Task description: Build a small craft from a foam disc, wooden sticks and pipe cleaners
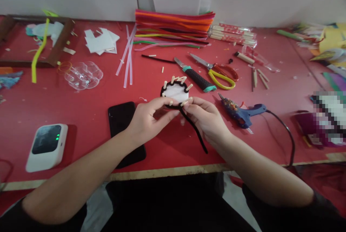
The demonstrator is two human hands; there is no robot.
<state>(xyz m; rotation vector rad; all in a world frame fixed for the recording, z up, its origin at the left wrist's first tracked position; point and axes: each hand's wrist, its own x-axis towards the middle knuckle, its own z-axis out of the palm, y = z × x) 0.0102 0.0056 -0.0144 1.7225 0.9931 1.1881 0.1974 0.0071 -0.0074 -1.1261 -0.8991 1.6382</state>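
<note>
Both hands meet at mid-table over the red tabletop (81,109).

Left hand (151,118): thumb and forefinger are pinched on the near rim of a white round disc ringed with short wooden pegs (175,92). It is probably steadying the disc so the pegs face the working fingers.

Right hand (207,118): fingertips are pinched on a black fuzzy pipe cleaner (195,131) right at the rim, where it leaves the pegs. The black pipe cleaner runs round the disc's edge, in and out of the pegs. Its free tail trails back toward the person between the wrists. The grip so close to the peg likely keeps the strand taut.

Tools lie on the right-hand side. A blue hot-glue gun (244,113) sits just beside the right hand. Yellow-handled scissors (221,76) and a knife with a teal-and-black handle (196,77) lie just beyond the disc.

Containers:
- A dark wooden tray (58,46) at far left holds pale paper scraps, and a lime-green pipe cleaner (38,57) is draped over its rim.
- A clear plastic flower-shaped palette (83,75) sits near the tray; its contents are not discernible.

A black phone (120,120) lies flat beneath the left forearm.
</note>
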